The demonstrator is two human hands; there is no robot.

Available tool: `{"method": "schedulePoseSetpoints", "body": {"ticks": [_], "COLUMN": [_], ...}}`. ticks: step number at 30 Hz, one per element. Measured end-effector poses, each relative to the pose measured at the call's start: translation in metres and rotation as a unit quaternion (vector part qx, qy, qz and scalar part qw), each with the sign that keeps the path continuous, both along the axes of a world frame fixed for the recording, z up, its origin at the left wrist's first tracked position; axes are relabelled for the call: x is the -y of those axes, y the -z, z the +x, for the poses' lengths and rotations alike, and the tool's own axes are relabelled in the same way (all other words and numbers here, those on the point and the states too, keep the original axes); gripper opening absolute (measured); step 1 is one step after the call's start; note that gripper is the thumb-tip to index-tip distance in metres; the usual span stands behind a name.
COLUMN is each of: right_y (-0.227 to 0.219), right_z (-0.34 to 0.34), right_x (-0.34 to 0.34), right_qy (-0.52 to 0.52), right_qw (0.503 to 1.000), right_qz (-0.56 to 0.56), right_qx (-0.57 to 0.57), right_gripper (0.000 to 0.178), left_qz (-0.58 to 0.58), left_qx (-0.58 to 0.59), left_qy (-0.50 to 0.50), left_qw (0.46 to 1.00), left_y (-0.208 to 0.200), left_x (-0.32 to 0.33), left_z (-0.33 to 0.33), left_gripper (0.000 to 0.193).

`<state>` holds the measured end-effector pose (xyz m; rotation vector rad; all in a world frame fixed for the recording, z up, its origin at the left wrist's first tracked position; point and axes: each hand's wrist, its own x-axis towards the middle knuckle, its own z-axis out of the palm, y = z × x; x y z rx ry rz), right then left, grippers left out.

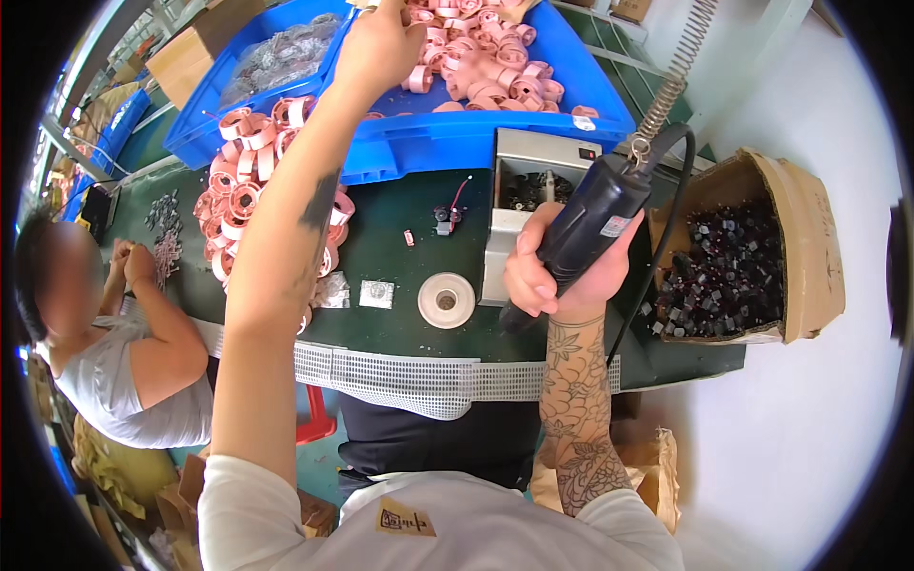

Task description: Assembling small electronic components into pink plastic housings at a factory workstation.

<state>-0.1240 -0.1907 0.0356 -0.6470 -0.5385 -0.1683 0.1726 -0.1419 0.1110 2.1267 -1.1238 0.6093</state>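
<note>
I see my right hand [547, 271] clamped around a black electric screwdriver [590, 224], all fingers wrapped on its barrel, the tip pointing down over the dark green belt [381, 247]. The tool hangs on a coiled spring [678, 71] and a black cable [666, 238] runs from its top. Just beside this hand, to the left, sits a round white fixture [447, 300] on the belt, and behind it a grey screw feeder box [528, 190].

My left hand [381, 43] reaches far forward into the blue bin [476, 133], its fingers down among the pink coil bobbins [486, 57]; I cannot tell if they are closed on one. More pink bobbins [248, 181] lie heaped on the belt under my left forearm, close to the bin's front wall.

At the right, an open cardboard box [809, 247] with small black parts [724, 266] stands near the belt end. The near edge of the belt has a white perforated strip [400, 371]. Between fixture and bobbins heap the belt is mostly free. Another person [124, 352] works at the left side.
</note>
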Motion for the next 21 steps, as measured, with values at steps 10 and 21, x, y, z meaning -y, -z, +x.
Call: {"method": "schedulePoseSetpoints", "body": {"ticks": [10,21], "right_y": [0.001,-0.001], "right_z": [-0.001,-0.004], "right_x": [0.001,0.013], "right_qy": [-0.034,-0.013], "right_qw": [0.999,1.000], "right_qz": [0.039,0.024], "right_qx": [0.010,0.006], "right_gripper": [0.104,0.101], "left_qz": [0.097,0.189], "left_qx": [-0.234,-0.106], "left_qy": [0.242,0.238], "left_qw": [0.937,0.947], "left_y": [0.072,0.067], "left_x": [-0.143,-0.146], "left_z": [-0.190,-0.214], "left_gripper": [0.013,0.057]}}
